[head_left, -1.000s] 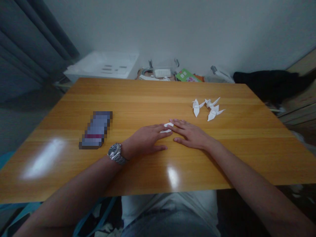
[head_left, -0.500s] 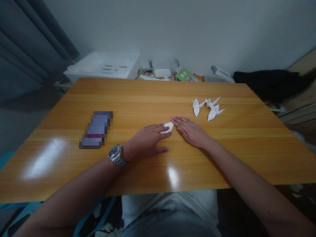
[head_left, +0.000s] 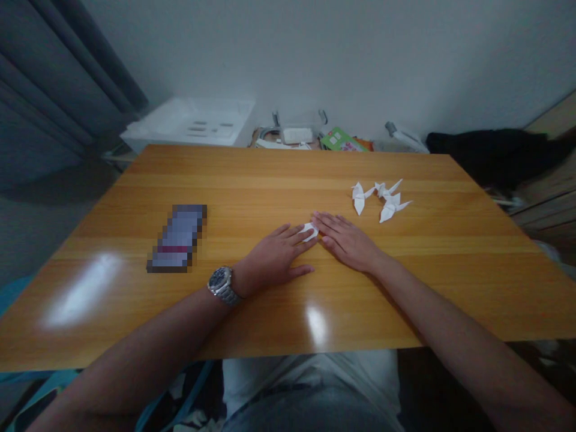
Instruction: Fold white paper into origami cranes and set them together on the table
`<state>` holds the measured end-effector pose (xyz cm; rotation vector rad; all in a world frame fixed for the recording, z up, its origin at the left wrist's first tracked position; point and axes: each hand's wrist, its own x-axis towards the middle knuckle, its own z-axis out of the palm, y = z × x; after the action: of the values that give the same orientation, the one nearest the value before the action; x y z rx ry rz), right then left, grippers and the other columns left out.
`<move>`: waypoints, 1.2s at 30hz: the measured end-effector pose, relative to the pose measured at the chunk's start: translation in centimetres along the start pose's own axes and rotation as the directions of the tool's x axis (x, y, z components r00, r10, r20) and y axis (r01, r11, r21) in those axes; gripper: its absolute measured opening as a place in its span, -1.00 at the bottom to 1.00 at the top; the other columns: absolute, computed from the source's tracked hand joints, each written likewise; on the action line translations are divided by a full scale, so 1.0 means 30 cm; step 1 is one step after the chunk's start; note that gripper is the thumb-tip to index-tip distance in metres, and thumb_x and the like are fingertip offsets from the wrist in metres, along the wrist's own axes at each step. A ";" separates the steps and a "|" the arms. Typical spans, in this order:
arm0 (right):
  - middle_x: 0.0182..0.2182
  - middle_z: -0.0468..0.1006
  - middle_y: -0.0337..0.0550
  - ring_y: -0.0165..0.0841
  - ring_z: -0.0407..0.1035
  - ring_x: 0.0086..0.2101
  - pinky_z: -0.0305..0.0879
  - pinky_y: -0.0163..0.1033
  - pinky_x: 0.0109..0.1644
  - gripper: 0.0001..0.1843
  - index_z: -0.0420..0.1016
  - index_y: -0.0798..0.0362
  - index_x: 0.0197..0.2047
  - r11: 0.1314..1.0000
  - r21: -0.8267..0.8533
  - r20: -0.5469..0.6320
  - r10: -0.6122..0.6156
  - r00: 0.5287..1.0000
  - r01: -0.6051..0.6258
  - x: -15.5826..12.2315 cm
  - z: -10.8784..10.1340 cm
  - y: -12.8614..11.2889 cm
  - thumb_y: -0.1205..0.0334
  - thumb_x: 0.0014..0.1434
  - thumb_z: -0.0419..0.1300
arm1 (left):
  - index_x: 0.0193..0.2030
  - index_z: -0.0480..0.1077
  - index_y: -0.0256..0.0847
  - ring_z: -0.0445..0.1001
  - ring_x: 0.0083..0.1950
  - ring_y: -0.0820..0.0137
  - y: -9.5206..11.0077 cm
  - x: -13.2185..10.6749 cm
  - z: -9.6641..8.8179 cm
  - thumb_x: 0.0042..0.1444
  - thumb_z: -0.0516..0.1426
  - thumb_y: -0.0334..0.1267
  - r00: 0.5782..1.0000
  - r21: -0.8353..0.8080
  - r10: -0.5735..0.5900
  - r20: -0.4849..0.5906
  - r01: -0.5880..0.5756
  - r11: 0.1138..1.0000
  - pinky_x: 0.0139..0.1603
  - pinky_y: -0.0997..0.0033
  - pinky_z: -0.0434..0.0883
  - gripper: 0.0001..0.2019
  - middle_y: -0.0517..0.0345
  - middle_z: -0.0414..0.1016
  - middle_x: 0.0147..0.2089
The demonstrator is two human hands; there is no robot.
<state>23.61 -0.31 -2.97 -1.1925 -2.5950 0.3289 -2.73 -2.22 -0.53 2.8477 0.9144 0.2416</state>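
A small folded white paper (head_left: 309,231) lies on the wooden table (head_left: 288,174), mostly covered by fingertips. My left hand (head_left: 275,258), with a metal watch on its wrist, lies flat with fingers stretched out onto the paper. From the right, my right hand (head_left: 348,242) also lies flat, its fingertips touching the paper's right edge. Neither hand grips anything. Two or three finished white paper cranes (head_left: 380,199) sit on the table just beyond my right hand.
A pixelated dark rectangular object (head_left: 177,239) lies on the table's left side. Behind the table's far edge are a white plastic box (head_left: 191,122), cables, a green packet (head_left: 341,140) and dark cloth (head_left: 490,150) at the right. Grey curtains hang at left.
My right hand slid back a little to the right, then its fingertips closed in on the paper again. The left hand shifted slightly toward the paper.
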 end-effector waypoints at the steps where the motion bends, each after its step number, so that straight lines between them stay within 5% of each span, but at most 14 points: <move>1: 0.50 0.04 -0.13 -0.20 -0.05 0.46 -0.08 0.18 0.51 -0.37 -0.05 -0.10 0.55 1.000 -0.013 0.027 -0.003 1.000 0.003 0.000 0.001 -0.002 -0.06 0.52 -0.21 | 0.49 0.14 -0.17 0.12 0.53 0.15 0.003 0.001 0.001 0.40 0.01 0.15 1.000 0.000 -0.002 -0.001 0.002 1.000 0.54 0.04 0.01 -0.34 -0.06 0.13 0.53; 16: 0.50 0.04 -0.10 -0.17 -0.06 0.46 -0.10 0.20 0.51 -0.32 -0.09 -0.11 0.56 0.999 -0.053 0.056 0.003 0.998 0.000 -0.001 -0.001 -0.005 -0.15 0.50 -0.19 | 0.44 0.21 0.05 0.12 0.53 0.18 -0.039 -0.005 -0.034 0.41 0.01 0.12 0.998 -0.099 0.050 0.031 -0.047 0.994 0.50 -0.07 0.04 -0.46 0.00 0.11 0.54; 22: 0.49 0.08 -0.08 -0.16 -0.04 0.46 -0.10 0.20 0.51 -0.34 -0.03 -0.12 0.55 0.998 -0.055 0.047 0.013 0.999 -0.010 0.001 -0.004 -0.014 -0.14 0.50 -0.17 | 0.48 0.15 -0.14 0.28 0.43 0.10 -0.028 0.001 -0.026 0.38 0.04 0.15 1.000 -0.049 0.010 -0.008 -0.010 0.999 0.46 -0.01 0.13 -0.35 -0.15 0.19 0.49; 36: 0.48 0.08 0.02 -0.19 0.00 0.45 -0.04 0.15 0.51 -0.32 -0.08 0.00 0.56 0.995 -0.037 -0.033 0.095 0.995 -0.096 -0.011 0.010 0.005 -0.09 0.51 -0.22 | 0.48 0.13 -0.22 0.19 0.48 0.00 -0.008 -0.016 -0.015 0.29 0.06 0.30 1.000 -0.027 0.001 -0.014 -0.001 1.000 0.46 -0.02 0.17 -0.19 -0.25 0.13 0.50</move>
<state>23.82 -0.49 -3.34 -1.3267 -2.5336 0.2778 -3.33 -2.28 -0.17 2.8252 0.9056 0.2721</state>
